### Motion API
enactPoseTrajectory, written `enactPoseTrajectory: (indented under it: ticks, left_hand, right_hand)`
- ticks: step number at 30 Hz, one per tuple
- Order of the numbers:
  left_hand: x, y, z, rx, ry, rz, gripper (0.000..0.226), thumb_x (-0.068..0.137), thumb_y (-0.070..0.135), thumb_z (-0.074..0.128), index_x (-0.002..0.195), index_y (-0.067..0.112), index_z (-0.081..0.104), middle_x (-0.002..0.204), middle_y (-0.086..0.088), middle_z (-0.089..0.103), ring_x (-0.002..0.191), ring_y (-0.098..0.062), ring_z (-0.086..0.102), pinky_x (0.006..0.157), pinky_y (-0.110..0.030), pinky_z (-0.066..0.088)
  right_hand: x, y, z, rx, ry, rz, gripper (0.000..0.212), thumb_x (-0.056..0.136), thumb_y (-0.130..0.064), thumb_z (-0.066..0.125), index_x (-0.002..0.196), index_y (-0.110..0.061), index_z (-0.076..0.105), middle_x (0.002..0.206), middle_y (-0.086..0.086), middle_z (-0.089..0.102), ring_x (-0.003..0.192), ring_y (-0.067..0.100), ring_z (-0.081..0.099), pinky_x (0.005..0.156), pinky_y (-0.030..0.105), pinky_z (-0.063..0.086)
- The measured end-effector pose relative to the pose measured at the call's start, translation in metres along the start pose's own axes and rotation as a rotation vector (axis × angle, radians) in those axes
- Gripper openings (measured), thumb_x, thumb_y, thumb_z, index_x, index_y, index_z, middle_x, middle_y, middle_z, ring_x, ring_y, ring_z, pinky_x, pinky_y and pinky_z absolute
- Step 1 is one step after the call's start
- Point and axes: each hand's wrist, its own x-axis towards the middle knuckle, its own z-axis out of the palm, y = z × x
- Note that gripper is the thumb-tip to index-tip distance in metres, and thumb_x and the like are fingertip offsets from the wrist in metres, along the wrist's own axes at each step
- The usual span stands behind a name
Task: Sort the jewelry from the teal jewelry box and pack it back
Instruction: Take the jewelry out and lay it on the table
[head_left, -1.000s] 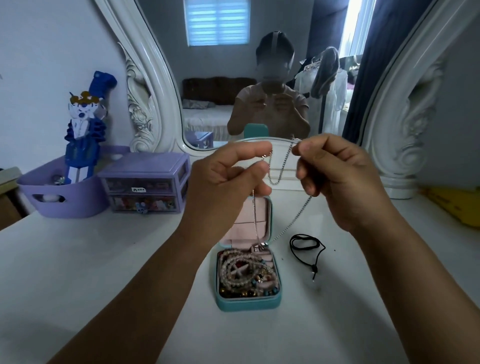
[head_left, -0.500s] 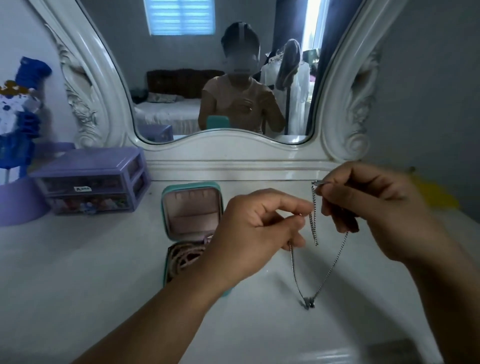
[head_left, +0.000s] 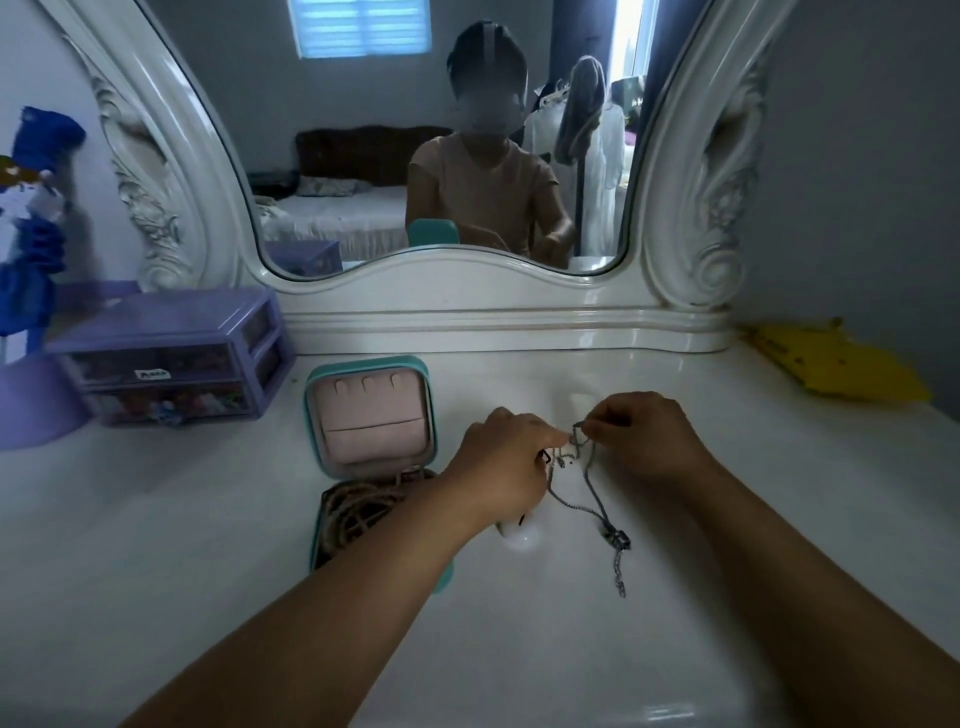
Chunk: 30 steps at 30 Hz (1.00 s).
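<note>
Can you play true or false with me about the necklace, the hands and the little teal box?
1. Both hands, left hand and right hand, pinch the silver necklace. True.
2. The teal jewelry box is closed. False: its lid stands open.
3. The necklace lies inside the box. False: it lies on the white table, right of the box.
4. A purple drawer organizer sits left of the box. True.
</note>
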Motion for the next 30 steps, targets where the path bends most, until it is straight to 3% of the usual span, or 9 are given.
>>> enactPoseTrajectory:
  ticks: [6,9,12,15,17,20,23,25,30]
  left_hand:
    - [0.012,-0.005,0.004,0.204,-0.137,-0.018,0.044,0.09,0.008,0.039,0.13,0.024,0.046,0.146,0.006,0.036,0.13,-0.022,0.026,0.104,-0.035,0.018]
    - [0.006,-0.009,-0.002,0.08,-0.04,0.035,0.042,0.091,0.008,0.043,0.13,0.022,0.05,0.145,0.001,0.039,0.131,-0.022,0.032,0.107,-0.031,0.023]
    - [-0.013,-0.011,-0.022,-0.142,0.123,0.107,0.03,0.089,0.009,0.053,0.116,0.016,0.062,0.12,-0.003,0.06,0.107,-0.018,0.057,0.093,-0.029,0.044]
    - [-0.042,-0.022,-0.049,-0.289,0.14,0.066,0.02,0.087,0.015,0.06,0.104,0.024,0.067,0.089,0.013,0.067,0.08,0.002,0.063,0.074,-0.015,0.05]
    - [-0.061,-0.036,-0.062,-0.334,0.139,0.044,0.018,0.084,0.014,0.064,0.097,0.026,0.069,0.076,0.02,0.066,0.073,0.008,0.063,0.068,-0.008,0.048]
    - [-0.079,-0.058,-0.071,-0.299,0.16,0.024,0.02,0.081,0.012,0.067,0.09,0.03,0.069,0.083,0.015,0.069,0.078,0.004,0.066,0.072,-0.011,0.05]
    - [-0.089,-0.075,-0.072,-0.177,0.109,0.015,0.018,0.08,0.016,0.068,0.094,0.028,0.07,0.088,0.014,0.068,0.082,0.0,0.064,0.076,-0.018,0.051]
    - [-0.093,-0.082,-0.068,-0.142,0.055,0.013,0.018,0.08,0.02,0.067,0.096,0.028,0.07,0.09,0.012,0.066,0.083,-0.002,0.063,0.078,-0.025,0.052]
    - [-0.096,-0.086,-0.059,-0.043,0.055,-0.023,0.021,0.07,0.022,0.067,0.091,0.025,0.069,0.084,0.005,0.06,0.08,-0.01,0.06,0.076,-0.037,0.051]
  right_hand:
    - [0.008,0.018,0.013,-0.068,0.147,0.035,0.009,0.08,-0.025,0.067,0.085,-0.021,0.073,0.074,-0.002,0.061,0.075,0.018,0.06,0.066,0.027,0.042]
    - [0.007,0.022,0.012,-0.142,0.183,0.024,0.027,0.08,-0.031,0.067,0.103,-0.017,0.067,0.081,-0.002,0.054,0.077,0.015,0.051,0.071,0.026,0.037]
    - [0.003,0.024,0.006,-0.132,0.227,-0.038,0.024,0.082,-0.027,0.066,0.103,-0.015,0.067,0.079,0.0,0.056,0.073,0.015,0.051,0.07,0.025,0.036]
    - [-0.007,0.012,0.002,-0.047,0.251,-0.182,0.008,0.082,-0.019,0.066,0.089,-0.016,0.068,0.073,-0.004,0.057,0.066,0.008,0.052,0.064,0.019,0.038]
    - [-0.015,-0.003,0.003,0.02,0.204,-0.272,0.007,0.082,-0.014,0.066,0.079,-0.021,0.066,0.072,-0.005,0.061,0.067,0.007,0.056,0.064,0.014,0.041]
    - [-0.026,-0.035,0.009,0.078,0.016,-0.379,0.012,0.08,-0.011,0.067,0.073,-0.02,0.067,0.074,0.0,0.067,0.068,0.012,0.061,0.065,0.022,0.048]
    - [-0.04,-0.068,0.02,0.122,-0.18,-0.473,0.013,0.079,-0.012,0.07,0.07,-0.021,0.069,0.07,-0.004,0.066,0.067,0.009,0.061,0.061,0.014,0.045]
    - [-0.047,-0.086,0.032,0.126,-0.274,-0.526,0.005,0.079,-0.016,0.071,0.074,-0.014,0.071,0.071,-0.002,0.064,0.066,0.01,0.06,0.06,0.016,0.044]
    - [-0.058,-0.107,0.058,0.115,-0.319,-0.52,0.006,0.077,-0.015,0.07,0.083,-0.013,0.072,0.075,-0.009,0.059,0.068,0.002,0.055,0.062,0.011,0.04]
